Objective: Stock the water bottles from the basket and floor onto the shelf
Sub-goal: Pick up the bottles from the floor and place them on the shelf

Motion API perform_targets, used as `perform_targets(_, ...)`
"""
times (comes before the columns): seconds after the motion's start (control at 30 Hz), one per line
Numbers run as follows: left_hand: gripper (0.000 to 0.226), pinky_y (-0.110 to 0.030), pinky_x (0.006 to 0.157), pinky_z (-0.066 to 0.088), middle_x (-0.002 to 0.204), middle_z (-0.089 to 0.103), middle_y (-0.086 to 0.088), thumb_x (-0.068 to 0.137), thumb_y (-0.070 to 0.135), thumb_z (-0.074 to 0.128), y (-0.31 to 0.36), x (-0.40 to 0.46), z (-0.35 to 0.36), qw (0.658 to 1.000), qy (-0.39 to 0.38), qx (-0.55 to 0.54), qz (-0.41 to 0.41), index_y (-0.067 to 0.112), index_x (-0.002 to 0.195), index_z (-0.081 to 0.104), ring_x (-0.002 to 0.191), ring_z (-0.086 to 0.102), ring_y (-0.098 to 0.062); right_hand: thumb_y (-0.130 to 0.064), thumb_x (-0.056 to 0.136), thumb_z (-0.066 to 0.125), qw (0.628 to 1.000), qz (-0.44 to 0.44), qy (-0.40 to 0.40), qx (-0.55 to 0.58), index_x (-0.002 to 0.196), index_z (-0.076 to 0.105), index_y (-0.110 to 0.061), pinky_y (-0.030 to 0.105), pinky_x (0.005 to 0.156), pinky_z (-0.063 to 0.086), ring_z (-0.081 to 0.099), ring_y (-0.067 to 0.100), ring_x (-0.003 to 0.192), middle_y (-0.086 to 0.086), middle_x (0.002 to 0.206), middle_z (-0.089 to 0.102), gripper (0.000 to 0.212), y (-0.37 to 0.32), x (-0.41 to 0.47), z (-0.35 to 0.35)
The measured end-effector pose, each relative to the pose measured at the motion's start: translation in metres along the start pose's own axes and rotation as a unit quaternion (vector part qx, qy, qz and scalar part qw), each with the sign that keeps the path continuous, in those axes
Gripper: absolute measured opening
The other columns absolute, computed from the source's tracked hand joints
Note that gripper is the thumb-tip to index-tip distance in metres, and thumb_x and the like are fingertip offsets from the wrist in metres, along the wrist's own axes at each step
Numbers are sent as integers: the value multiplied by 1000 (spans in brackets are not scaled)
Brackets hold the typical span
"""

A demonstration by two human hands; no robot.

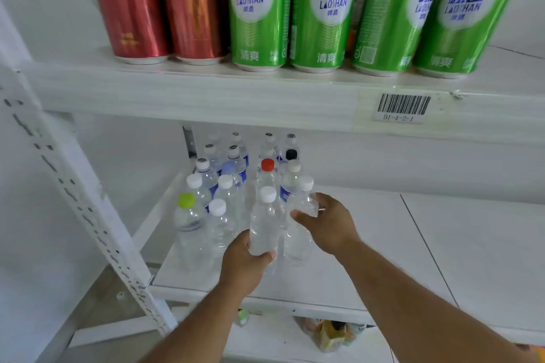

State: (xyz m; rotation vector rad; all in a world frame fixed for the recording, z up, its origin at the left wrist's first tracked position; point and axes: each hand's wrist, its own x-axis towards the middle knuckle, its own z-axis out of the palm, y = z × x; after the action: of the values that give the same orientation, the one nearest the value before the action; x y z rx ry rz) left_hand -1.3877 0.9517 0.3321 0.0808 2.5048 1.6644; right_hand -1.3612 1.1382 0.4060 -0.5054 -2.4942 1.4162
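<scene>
Placing step: left hand (246, 264) and right hand (327, 222) each gripping a bottle (264, 227) on shelf (368, 244); next, release upright.

Bare forearms, no sleeves; left hand (241, 264), right hand (330, 227).

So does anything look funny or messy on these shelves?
A little. The rightmost green can on the upper shelf leans left instead of standing straight. Below, the bottle in the right hand tilts. Nothing looks spilled or broken.
</scene>
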Motion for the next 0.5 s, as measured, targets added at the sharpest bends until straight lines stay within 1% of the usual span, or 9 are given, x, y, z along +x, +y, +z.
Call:
perform_targets(0.1, 34, -14, 73, 39, 94, 64, 24, 72, 25, 81, -2, 15, 10, 1000, -1, 2, -2, 43, 89, 58, 90, 51, 14, -47, 73, 78, 1000, 9, -5, 5, 96, 67, -40, 17, 59, 46, 64, -3, 69, -22, 81, 69, 27, 5, 13, 5)
perform_targets(0.13, 35, -12, 74, 39, 95, 64, 25, 72, 24, 80, -2, 19, 14, 1000, 2, 2, -2, 44, 90, 58, 90, 52, 15, -46, 73, 79, 1000, 13, -8, 6, 95, 67, -41, 17, 58, 46, 64, -2, 68, -22, 80, 69, 25, 7, 17, 7)
perform_targets(0.17, 35, -7, 71, 38, 94, 64, 25, 72, 23, 80, -2, 23, 17, 1000, 6, 2, 1, 45, 90, 58, 88, 53, 18, -44, 73, 79, 1000, 17, -11, 6, 93, 67, -41, 17, 58, 46, 64, -1, 69, -22, 80, 69, 23, 10, 20, 9)
perform_targets(0.23, 36, 0, 62, 39, 90, 63, 27, 73, 21, 80, -2, 29, 24, 1000, 16, -2, 5, 45, 88, 57, 85, 50, 29, -42, 75, 78, 1000, 20, -19, 3, 94, 66, -41, 18, 60, 47, 65, 0, 75, -21, 84, 69, 23, 15, 25, 12)
perform_targets(0.27, 37, 2, 60, 39, 89, 62, 28, 74, 20, 80, -2, 32, 27, 1000, 20, -5, 5, 45, 88, 57, 84, 48, 32, -41, 75, 77, 1000, 20, -23, -1, 95, 65, -40, 18, 62, 47, 65, 0, 79, -21, 87, 69, 23, 17, 27, 14)
perform_targets(0.33, 37, 1, 61, 39, 89, 61, 27, 75, 18, 80, -2, 36, 32, 999, 31, -15, 5, 41, 91, 57, 83, 51, 28, -38, 76, 76, 999, 17, -28, -1, 92, 63, -40, 15, 62, 44, 64, -1, 80, -21, 88, 69, 21, 20, 30, 17)
perform_targets(0.43, 43, -5, 71, 36, 92, 57, 28, 76, 17, 80, -1, 42, 39, 998, 49, -24, 9, 37, 103, 55, 84, 51, 17, -34, 77, 76, 999, 15, -29, 6, 82, 58, -44, 10, 59, 41, 62, -7, 75, -24, 83, 67, 21, 21, 33, 21)
perform_targets(0.5, 46, -11, 75, 37, 92, 55, 30, 77, 16, 81, 0, 47, 42, 998, 57, -30, 14, 38, 105, 52, 84, 52, 14, -32, 77, 76, 1000, 13, -25, 11, 81, 57, -46, 9, 59, 41, 61, -9, 76, -25, 83, 66, 23, 22, 34, 23)
